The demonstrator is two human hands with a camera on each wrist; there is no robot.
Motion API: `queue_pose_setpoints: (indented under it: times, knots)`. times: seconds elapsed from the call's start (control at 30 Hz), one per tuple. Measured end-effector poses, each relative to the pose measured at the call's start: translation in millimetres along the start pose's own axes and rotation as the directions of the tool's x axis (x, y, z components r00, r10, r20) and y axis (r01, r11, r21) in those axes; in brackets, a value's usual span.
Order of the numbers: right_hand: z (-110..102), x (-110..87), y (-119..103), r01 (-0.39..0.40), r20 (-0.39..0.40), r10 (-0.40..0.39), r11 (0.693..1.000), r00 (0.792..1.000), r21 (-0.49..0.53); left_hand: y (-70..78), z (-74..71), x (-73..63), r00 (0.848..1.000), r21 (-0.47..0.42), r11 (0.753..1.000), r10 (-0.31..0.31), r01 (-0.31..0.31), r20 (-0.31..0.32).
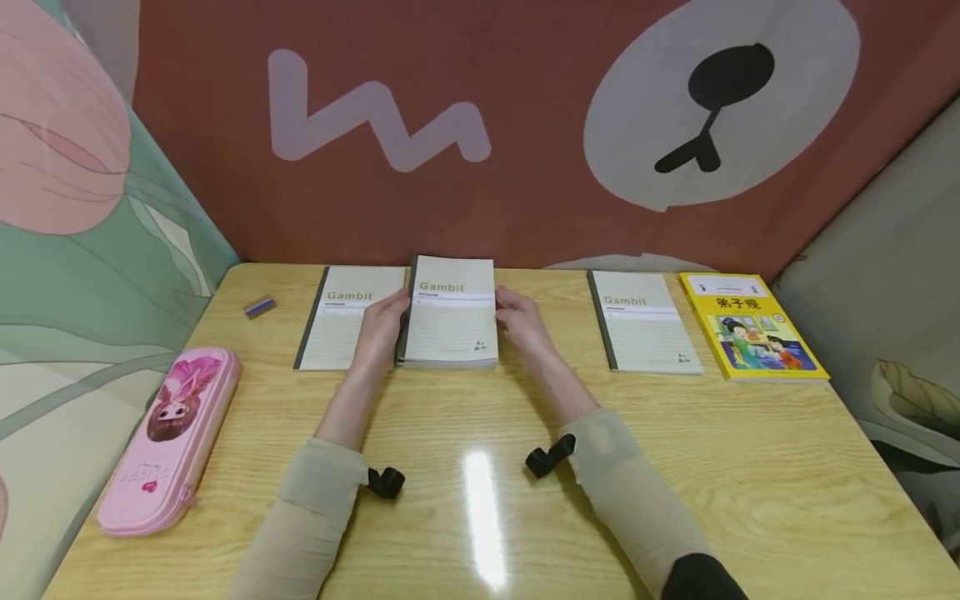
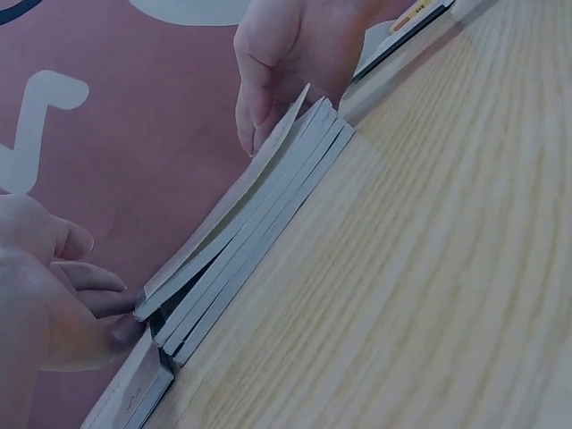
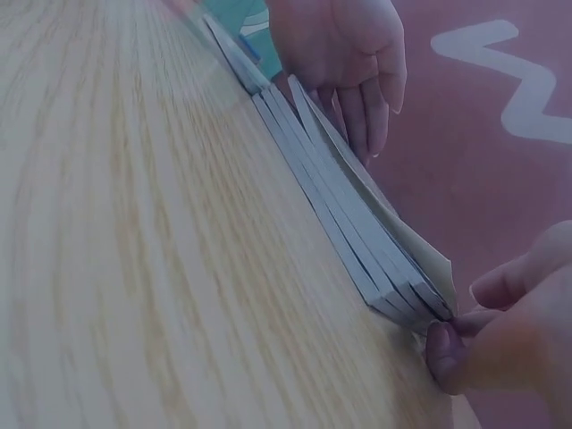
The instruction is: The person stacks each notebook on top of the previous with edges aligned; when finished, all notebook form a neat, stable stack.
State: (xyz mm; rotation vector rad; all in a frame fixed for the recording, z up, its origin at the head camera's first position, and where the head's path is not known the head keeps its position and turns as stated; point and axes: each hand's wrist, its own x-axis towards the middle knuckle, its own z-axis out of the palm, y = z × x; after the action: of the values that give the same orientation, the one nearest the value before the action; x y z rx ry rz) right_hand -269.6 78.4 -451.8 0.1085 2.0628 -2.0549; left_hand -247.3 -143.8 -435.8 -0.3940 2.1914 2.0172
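Observation:
A stack of several Gambit notebooks (image 1: 453, 321) lies at the back middle of the table, between my two hands. My left hand (image 1: 378, 329) is at its dark spine, thumb and fingertips gripping the edge. On the opposite side, my right hand (image 1: 525, 325) holds the edge with thumb and fingers. Seen from the left wrist, the top notebook (image 2: 228, 201) bows up, with a gap under it by the spine. The right wrist view has the thumb (image 3: 444, 353) at the stack's corner. Another Gambit notebook (image 1: 330, 342) lies partly under my left hand.
Farther right are a single Gambit notebook (image 1: 647, 325) and a yellow picture-covered book (image 1: 757, 329). A pink pencil case (image 1: 172, 442) lies at the left edge, with a small eraser (image 1: 259, 307) behind it. A brown patterned wall (image 1: 525, 208) rises behind the table (image 1: 420, 550).

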Motion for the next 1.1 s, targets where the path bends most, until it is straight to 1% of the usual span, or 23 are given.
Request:
queue_pose_setpoints:
  times: [0.2,0.37,0.6,0.77,0.9,1.1]
  knots:
    - [-1.2,0.8,0.4,-0.024,0.025,0.025,0.999,0.999,-0.04,0.9,-0.1,-0.3,1.0,-0.013,1.0,-0.018,0.018,0.006]
    - [-0.4,-0.6,-0.4,-0.013,0.045,0.016,0.998,0.999,-0.068,0.3,-0.3,0.7,1.0,-0.018,1.0,-0.022,0.023,0.008]
    - [2.2,-3.8,-1.8,-0.006,0.044,0.013,0.987,0.999,-0.162,0.8,0.7,0.9,1.0,-0.025,1.0,-0.011,0.012,0.012]
    - [3.8,-4.8,-2.7,-0.013,0.048,0.022,0.985,0.999,-0.171,0.5,0.2,1.1,1.0,-0.036,0.999,-0.015,0.015,-0.001]
    - [3.5,-5.8,-3.2,-0.02,0.059,0.03,0.986,0.998,-0.165,0.6,-0.5,2.0,1.0,-0.057,0.998,-0.014,0.014,-0.002]
    - [2.8,-6.6,-4.1,-0.034,0.067,0.046,0.986,0.997,-0.162,-0.7,-0.7,3.4,1.0,-0.064,0.998,-0.027,0.027,-0.002]
